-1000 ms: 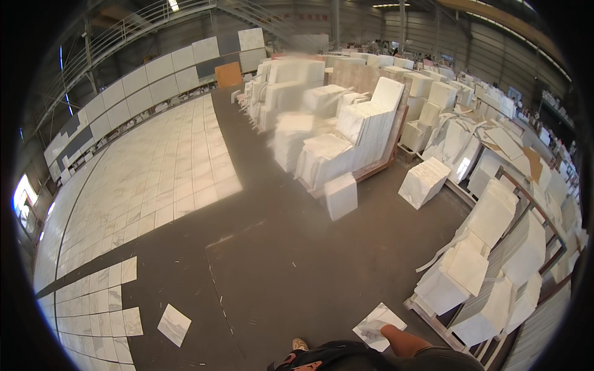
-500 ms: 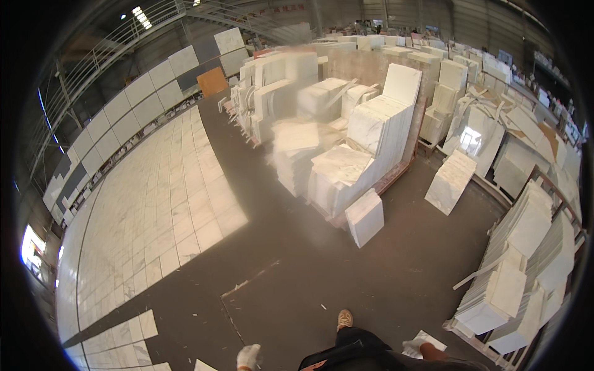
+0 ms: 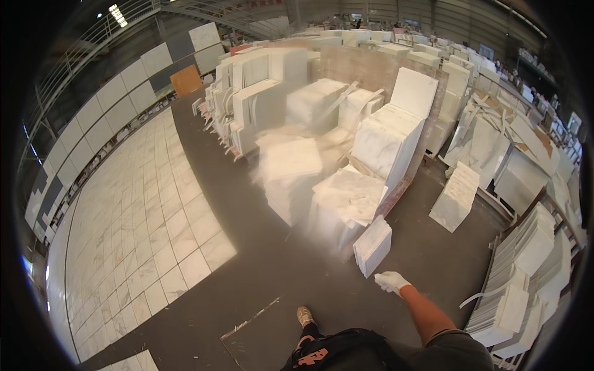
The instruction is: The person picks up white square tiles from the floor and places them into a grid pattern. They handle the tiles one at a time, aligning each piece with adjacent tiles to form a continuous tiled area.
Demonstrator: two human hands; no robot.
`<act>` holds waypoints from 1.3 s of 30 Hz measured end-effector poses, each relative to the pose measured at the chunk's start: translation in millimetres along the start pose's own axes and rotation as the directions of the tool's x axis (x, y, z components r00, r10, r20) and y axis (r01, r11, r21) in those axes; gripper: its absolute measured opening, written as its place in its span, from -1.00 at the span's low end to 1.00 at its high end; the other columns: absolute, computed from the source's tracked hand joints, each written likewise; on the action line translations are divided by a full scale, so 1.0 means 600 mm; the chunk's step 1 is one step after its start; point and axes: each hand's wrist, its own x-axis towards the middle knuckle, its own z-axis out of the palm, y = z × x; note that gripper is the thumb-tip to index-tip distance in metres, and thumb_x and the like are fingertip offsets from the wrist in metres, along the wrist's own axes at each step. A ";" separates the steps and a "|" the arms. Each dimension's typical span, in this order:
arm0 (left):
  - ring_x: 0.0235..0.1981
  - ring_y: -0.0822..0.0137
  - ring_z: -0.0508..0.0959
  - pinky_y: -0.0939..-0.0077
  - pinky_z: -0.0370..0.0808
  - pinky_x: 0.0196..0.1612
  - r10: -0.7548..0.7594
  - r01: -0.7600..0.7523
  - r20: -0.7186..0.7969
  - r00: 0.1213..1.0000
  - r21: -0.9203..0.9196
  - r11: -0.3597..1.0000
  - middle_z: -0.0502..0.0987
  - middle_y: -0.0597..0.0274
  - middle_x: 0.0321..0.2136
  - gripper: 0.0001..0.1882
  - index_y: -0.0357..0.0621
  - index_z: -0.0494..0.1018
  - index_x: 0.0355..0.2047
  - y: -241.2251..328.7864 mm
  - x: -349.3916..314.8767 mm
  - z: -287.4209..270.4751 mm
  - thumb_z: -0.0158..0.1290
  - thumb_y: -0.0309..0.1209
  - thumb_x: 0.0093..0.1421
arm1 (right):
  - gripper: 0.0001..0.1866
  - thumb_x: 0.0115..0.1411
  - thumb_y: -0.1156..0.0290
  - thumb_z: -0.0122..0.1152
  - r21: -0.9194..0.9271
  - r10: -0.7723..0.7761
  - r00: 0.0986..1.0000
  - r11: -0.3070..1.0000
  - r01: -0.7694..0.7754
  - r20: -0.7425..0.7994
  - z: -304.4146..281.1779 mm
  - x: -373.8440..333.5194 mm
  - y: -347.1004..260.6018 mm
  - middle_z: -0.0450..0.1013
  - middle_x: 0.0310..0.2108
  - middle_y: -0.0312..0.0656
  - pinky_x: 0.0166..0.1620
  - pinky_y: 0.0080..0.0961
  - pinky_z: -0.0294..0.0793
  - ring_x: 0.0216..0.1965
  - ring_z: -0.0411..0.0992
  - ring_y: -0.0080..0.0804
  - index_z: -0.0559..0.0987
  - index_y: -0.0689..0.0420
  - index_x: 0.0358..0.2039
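1. Our right hand point(image 3: 391, 282) has swung forward, just beside the small white stack point(image 3: 373, 246); we cannot tell whether its fingers are together.
2. Our left hand has left view.
3. The stack stands on the floor point(image 3: 278, 266), open leftward to the laid tiles' point(image 3: 167, 235) right edge.
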 end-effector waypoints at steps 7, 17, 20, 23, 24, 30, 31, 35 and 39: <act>-0.50 0.08 0.62 0.11 0.57 -0.35 -0.081 0.077 -0.084 0.993 -0.051 0.996 0.62 0.17 -0.45 -0.66 -0.16 0.57 -0.34 0.095 0.278 -0.325 0.13 -0.10 0.22 | -0.58 0.35 -0.04 0.13 -0.023 0.529 0.849 0.849 -0.529 0.000 0.087 0.023 0.097 0.45 -0.45 -0.32 -0.50 -0.49 0.31 -0.53 0.34 -0.46 0.61 0.08 -0.35; -0.59 0.52 0.43 0.56 0.43 -0.54 0.137 -0.182 -0.134 0.981 -0.418 0.890 0.47 0.32 -0.47 -0.64 -0.28 0.47 -0.13 0.715 0.559 -0.613 0.12 -0.20 0.28 | -0.59 0.31 0.01 0.20 0.302 0.659 0.752 0.719 -0.626 -0.009 0.121 0.186 0.006 0.40 -0.51 -0.29 -0.56 -0.45 0.29 -0.62 0.33 -0.44 0.59 0.14 -0.40; -0.52 0.46 0.52 0.49 0.53 -0.45 0.113 -0.089 0.035 0.993 -0.406 0.910 0.53 0.28 -0.40 -0.57 -0.26 0.49 -0.04 0.806 0.599 -0.605 0.14 -0.12 0.31 | -0.61 0.30 0.03 0.20 0.367 0.586 0.810 0.757 -0.541 -0.015 0.086 0.343 -0.099 0.40 -0.54 -0.29 -0.58 -0.45 0.27 -0.63 0.34 -0.45 0.56 0.12 -0.43; -0.50 0.43 0.53 0.48 0.54 -0.41 0.090 -0.082 0.012 0.996 -0.309 0.948 0.54 0.26 -0.35 -0.50 -0.23 0.46 0.07 0.857 0.671 -0.614 0.12 -0.08 0.33 | -0.64 0.24 0.00 0.22 0.448 0.354 0.935 0.842 -0.302 -0.033 0.044 0.486 -0.252 0.46 -0.48 -0.30 -0.46 -0.45 0.39 -0.51 0.43 -0.46 0.61 0.07 -0.31; -0.49 0.42 0.53 0.48 0.54 -0.40 0.101 -0.088 0.029 0.994 -0.297 0.951 0.55 0.25 -0.33 -0.49 -0.22 0.45 0.09 0.868 0.708 -0.615 0.11 -0.07 0.33 | -0.60 0.23 0.00 0.22 0.371 0.271 0.959 0.901 -0.225 -0.077 0.034 0.536 -0.315 0.51 -0.45 -0.28 -0.38 -0.42 0.43 -0.42 0.48 -0.41 0.63 0.09 -0.21; -0.59 0.57 0.34 0.61 0.33 -0.53 0.380 -0.373 0.019 0.925 -0.161 0.914 0.41 0.43 -0.42 -0.49 -0.16 0.40 0.11 0.940 0.942 -0.660 0.10 -0.04 0.35 | -0.39 0.27 -0.04 0.22 0.189 0.013 0.955 0.981 0.045 -0.297 -0.011 0.684 -0.626 0.52 -0.05 -0.17 -0.02 -0.41 0.45 -0.10 0.50 -0.35 0.54 0.16 0.15; -0.61 0.59 0.30 0.63 0.29 -0.55 0.429 -0.410 0.018 0.903 -0.265 0.873 0.38 0.45 -0.44 -0.50 -0.15 0.40 0.10 0.968 0.972 -0.669 0.10 -0.04 0.35 | -0.36 0.28 -0.04 0.22 0.173 -0.036 0.949 0.981 0.094 -0.312 -0.010 0.700 -0.653 0.51 0.01 -0.16 0.03 -0.43 0.43 -0.05 0.49 -0.35 0.52 0.18 0.19; -0.64 0.64 0.20 0.68 0.12 -0.63 0.231 -0.192 0.041 0.972 -0.423 0.886 0.28 0.54 -0.49 -0.57 -0.09 0.40 0.02 1.136 1.051 -0.660 0.09 -0.03 0.37 | -0.29 0.27 -0.09 0.24 0.380 -0.026 0.961 0.915 0.134 -0.276 0.000 0.813 -0.721 0.51 0.03 -0.21 0.09 -0.43 0.39 0.05 0.44 -0.40 0.49 0.23 0.21; -0.36 0.46 0.46 0.47 0.45 -0.38 0.119 -0.051 0.182 0.976 -0.340 0.939 0.50 0.29 -0.25 -0.34 -0.22 0.42 0.14 1.262 1.096 -0.655 0.03 0.14 0.35 | -0.24 0.27 -0.15 0.21 0.363 0.029 0.967 0.929 0.067 -0.254 0.010 0.922 -0.754 0.50 0.09 -0.20 0.12 -0.42 0.39 0.09 0.43 -0.39 0.48 0.25 0.23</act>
